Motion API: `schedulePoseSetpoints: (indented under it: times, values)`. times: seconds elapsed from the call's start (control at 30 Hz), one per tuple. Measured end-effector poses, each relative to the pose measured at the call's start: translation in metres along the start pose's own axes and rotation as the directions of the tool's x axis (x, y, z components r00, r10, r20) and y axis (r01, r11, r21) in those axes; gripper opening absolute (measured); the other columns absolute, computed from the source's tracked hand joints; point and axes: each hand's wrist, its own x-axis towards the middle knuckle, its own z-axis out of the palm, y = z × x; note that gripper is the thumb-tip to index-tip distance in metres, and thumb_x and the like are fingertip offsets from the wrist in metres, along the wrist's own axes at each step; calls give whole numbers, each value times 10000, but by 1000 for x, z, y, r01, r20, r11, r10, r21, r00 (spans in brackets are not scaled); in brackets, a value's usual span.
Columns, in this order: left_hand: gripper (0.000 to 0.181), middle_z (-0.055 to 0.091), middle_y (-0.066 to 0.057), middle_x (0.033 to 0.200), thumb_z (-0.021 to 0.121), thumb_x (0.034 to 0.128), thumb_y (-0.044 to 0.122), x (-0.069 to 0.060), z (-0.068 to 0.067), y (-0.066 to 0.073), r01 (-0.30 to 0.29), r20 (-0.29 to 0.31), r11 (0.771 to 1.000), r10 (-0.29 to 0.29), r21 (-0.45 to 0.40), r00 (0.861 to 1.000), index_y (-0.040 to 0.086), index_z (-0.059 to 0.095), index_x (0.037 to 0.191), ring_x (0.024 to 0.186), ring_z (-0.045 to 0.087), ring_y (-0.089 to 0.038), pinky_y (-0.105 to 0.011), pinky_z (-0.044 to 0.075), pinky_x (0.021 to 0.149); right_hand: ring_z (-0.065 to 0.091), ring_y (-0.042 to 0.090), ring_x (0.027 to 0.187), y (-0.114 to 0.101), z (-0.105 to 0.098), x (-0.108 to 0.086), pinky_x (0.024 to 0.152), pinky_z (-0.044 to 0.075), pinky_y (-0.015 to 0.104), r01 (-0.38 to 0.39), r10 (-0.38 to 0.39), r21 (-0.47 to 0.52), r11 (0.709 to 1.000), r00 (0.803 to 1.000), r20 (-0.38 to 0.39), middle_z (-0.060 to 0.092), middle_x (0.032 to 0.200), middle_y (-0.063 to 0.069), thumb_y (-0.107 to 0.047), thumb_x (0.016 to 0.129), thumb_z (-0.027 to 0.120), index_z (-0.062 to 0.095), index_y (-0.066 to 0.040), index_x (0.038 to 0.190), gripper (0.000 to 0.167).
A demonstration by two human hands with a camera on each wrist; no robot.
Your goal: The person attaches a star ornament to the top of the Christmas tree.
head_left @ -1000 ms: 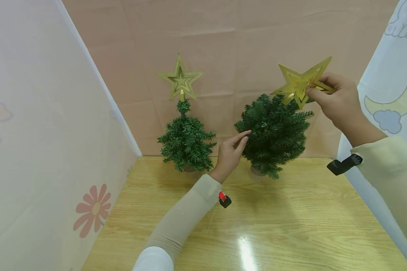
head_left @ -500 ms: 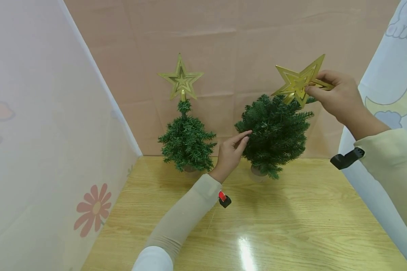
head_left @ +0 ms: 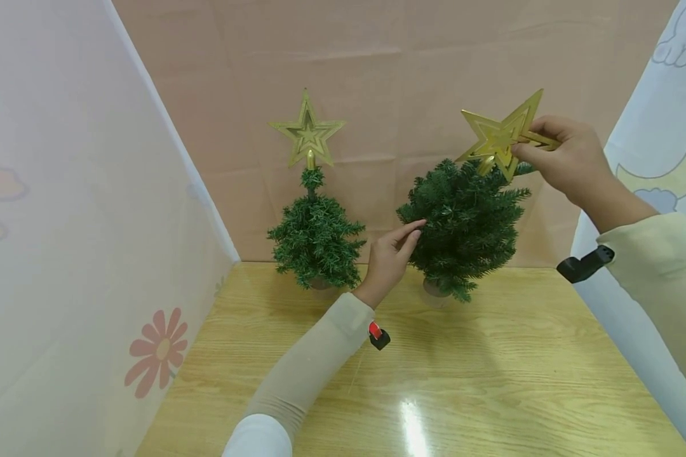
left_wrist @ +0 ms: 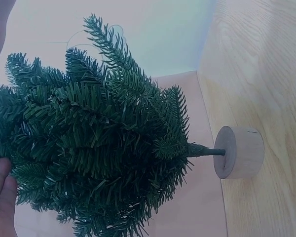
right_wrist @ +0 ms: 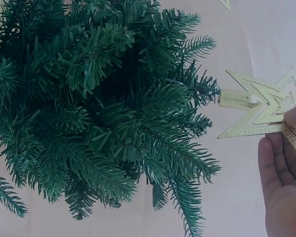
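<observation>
Head view; 12 o'clock top of frame. Back cloth [head_left: 371, 82] at 12, behind both trees; left panel [head_left: 74, 209] at 9, right panel [head_left: 634, 146] at 3. Tabletop [head_left: 457, 381] below, running toward 6.

Tree A [head_left: 317, 238] and, at its 3 o'clock, tree B [head_left: 465, 222]: side by side, apart, at tabletop's far edge. Tree B's base [left_wrist: 239, 153] rests on tabletop. Star A [head_left: 307, 130] on tree A's tip, at its 12.

Star B [head_left: 497, 139] at tree B's 1 o'clock, socket at a branch tip; cannot tell how far over it. Right hand [head_left: 571, 155] at star B's 3, pinching it. Left hand [head_left: 387, 260] between trees, at tree B's 8, fingertips at its branches.
</observation>
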Motion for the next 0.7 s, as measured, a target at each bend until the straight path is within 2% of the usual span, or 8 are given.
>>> schedulePoseSetpoints:
  times: [0.13,0.4,0.7]
  values:
    - [341,577,-142,762,503,1029,305,1,0,0,8,0,1000,-8,11,1000,230,609,1344,492,395,-121,-258,388,474,536,72,788,0,1,1,572,407,149,-14,14,-16,1000,1000,11,629,926,-149,-170,911,696,713,-110,1037,140]
    - [335,537,23,712,502,1030,306,0,0,-1,19,-8,1000,-19,8,1000,242,612,1340,483,389,-134,-265,381,463,500,107,740,-1,1,2,527,387,198,-25,29,-72,997,998,47,623,922,-129,-241,913,703,703,-132,1037,165]
    - [341,562,21,729,509,1027,294,0,1,1,13,-26,1000,-13,7,1000,211,617,1339,517,421,-133,-267,393,484,495,111,768,-1,1,1,543,397,198,-21,29,-99,995,997,73,615,915,-139,-266,913,703,706,-144,1046,180]
